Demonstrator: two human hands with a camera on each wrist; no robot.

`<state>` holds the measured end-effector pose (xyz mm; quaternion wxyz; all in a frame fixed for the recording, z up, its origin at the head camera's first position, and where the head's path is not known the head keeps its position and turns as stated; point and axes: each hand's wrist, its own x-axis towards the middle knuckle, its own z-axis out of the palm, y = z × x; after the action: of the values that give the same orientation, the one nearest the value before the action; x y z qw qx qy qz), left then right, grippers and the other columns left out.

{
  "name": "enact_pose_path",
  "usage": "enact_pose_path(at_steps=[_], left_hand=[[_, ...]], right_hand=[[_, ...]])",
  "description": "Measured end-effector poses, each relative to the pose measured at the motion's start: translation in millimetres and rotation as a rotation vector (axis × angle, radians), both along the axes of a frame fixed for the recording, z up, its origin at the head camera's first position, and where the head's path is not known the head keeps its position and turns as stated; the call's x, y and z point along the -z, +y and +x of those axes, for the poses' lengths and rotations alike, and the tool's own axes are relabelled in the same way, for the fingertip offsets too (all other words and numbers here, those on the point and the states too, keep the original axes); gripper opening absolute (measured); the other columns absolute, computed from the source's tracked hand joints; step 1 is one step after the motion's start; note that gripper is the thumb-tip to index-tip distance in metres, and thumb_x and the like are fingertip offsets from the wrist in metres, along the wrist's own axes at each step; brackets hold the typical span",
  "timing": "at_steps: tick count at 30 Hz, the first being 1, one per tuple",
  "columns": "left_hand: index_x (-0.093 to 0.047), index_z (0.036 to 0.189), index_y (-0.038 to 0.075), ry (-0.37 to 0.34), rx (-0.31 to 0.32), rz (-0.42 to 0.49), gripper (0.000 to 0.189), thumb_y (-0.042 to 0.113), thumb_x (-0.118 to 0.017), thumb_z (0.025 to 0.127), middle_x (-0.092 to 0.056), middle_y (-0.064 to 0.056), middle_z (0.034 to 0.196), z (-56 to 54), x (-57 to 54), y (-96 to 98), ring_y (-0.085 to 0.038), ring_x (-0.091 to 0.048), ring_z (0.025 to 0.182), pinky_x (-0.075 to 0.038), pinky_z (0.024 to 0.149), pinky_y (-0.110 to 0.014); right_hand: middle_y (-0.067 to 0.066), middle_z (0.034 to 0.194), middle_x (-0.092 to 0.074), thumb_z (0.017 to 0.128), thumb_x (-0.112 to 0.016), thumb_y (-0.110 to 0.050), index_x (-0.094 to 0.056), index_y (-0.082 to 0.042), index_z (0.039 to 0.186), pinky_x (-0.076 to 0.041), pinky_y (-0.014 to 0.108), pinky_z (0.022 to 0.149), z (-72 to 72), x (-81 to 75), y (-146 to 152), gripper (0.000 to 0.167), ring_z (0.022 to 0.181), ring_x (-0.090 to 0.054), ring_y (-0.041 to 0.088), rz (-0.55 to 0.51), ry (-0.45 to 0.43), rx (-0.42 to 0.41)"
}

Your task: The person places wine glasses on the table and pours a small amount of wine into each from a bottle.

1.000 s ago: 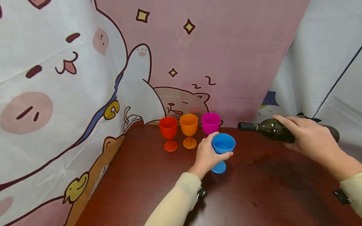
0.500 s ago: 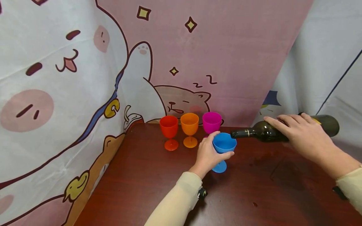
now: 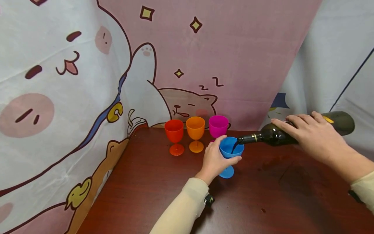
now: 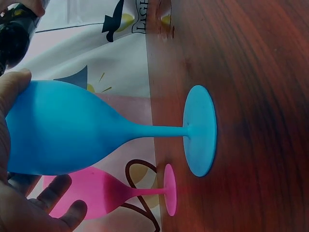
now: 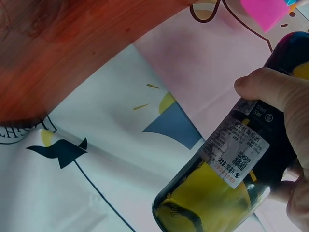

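Observation:
My left hand [image 3: 214, 159] grips the bowl of a blue goblet [image 3: 232, 150], thumb and fingers round its upper part. The goblet's round foot [image 4: 200, 130] stands on the table in the left wrist view. My right hand [image 3: 317, 136] holds a dark glass wine bottle [image 3: 276, 134] round its body, tilted with the neck pointing left and slightly down. The bottle's mouth is over the goblet's rim, and a thin dark stream of liquid runs from it into the bowl. A label with small print [image 5: 239, 152] shows on the bottle in the right wrist view.
Behind the blue goblet stand a red goblet [image 3: 174, 130], an orange goblet [image 3: 195, 128] and a magenta goblet [image 3: 218, 125], in a row near the back edge. The brown wooden table [image 3: 140, 185] meets a printed cartoon cloth [image 3: 239, 65] at the back and left.
The bottle has moved left, its neck coming over the blue goblet, and its base has risen. Dark liquid now flows from its mouth. The left hand stays on the goblet.

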<state>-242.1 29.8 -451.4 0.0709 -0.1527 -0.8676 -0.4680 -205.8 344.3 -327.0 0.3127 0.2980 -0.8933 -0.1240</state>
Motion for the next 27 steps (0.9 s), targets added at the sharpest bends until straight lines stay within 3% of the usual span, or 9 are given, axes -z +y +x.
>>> enact_pose_path(at_steps=[13, 27], left_hand=[[-0.049, 0.157, 0.034, 0.007, -0.002, 0.005, 0.088, 0.054, -0.090, 0.081, -0.065, 0.001, 0.142, -0.2, 0.1, -0.8, -0.021, -0.057, 0.128, -0.059, 0.095, -0.042], [-0.048, 0.156, 0.035, 0.007, 0.008, 0.009, 0.088, 0.054, -0.090, 0.081, -0.065, 0.002, 0.143, -0.9, 2.3, -0.9, -0.021, -0.057, 0.129, -0.059, 0.095, -0.044]], right_hand=[[0.018, 0.119, -0.068, 0.066, -0.083, -0.003, -0.056, -0.023, 0.148, -0.045, 0.064, 0.086, 0.8, -21.6, 0.1, 0.088, 0.110, -0.063, 0.045, 0.002, 0.041, -0.039], [0.021, 0.124, -0.066, 0.074, -0.081, -0.002, -0.050, -0.024, 0.154, -0.045, 0.068, 0.088, 9.8, -42.5, -0.5, 0.088, 0.111, -0.062, 0.047, 0.040, 0.034, 0.043]])
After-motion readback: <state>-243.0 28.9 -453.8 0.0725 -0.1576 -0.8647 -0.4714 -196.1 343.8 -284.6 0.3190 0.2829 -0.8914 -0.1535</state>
